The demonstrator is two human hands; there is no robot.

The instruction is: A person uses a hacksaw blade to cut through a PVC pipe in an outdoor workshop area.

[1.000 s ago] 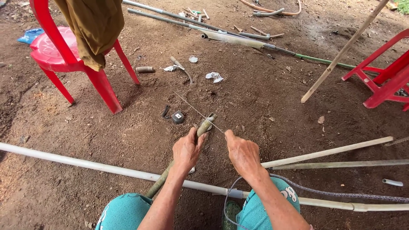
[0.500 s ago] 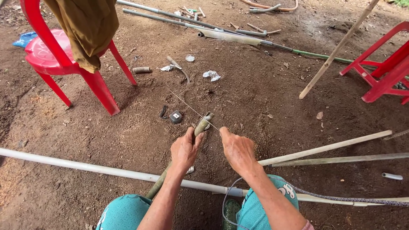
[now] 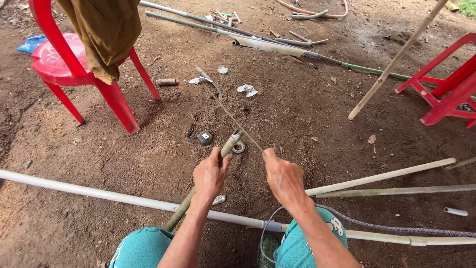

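Ground: we count one stretch of bare brown dirt floor (image 3: 124, 164) under everything.
Chairs: two red plastic chairs; the left red chair (image 3: 59, 64) stands upright with one olive-brown cloth (image 3: 106, 34) draped over its back, and the right red chair (image 3: 446, 84) is cut by the frame edge.
Long white pipe: one long white plastic pipe (image 3: 99, 194) lies across the whole foreground, passing over our knees' side of the scene.
Far pipes: we make out two long grey pipes (image 3: 198, 20) lying side by side at the top, with a green length running on to the right.
Pale sticks: three pale wooden sticks; one slanted stick (image 3: 391, 62) leans at upper right, and two near-level sticks (image 3: 386, 181) lie on the ground right of our hands.
Knees: two, in teal patterned fabric (image 3: 144, 250).
Left hand: our left hand (image 3: 209, 173) has its fingers wrapped shut round one short greenish-grey tube (image 3: 229, 147), which slants up from below the white pipe to just past the thumb.
Right hand: our right hand (image 3: 282, 177) pinches closed on one thin taut wire (image 3: 233, 118), which runs from the fingers away up-left, crossing just beside the tube's mouth.
Small things: one metal ring (image 3: 239, 147) touching the tube's tip, one small dark square gadget (image 3: 205, 137) near it, three crumpled white scraps (image 3: 246, 90) farther off.
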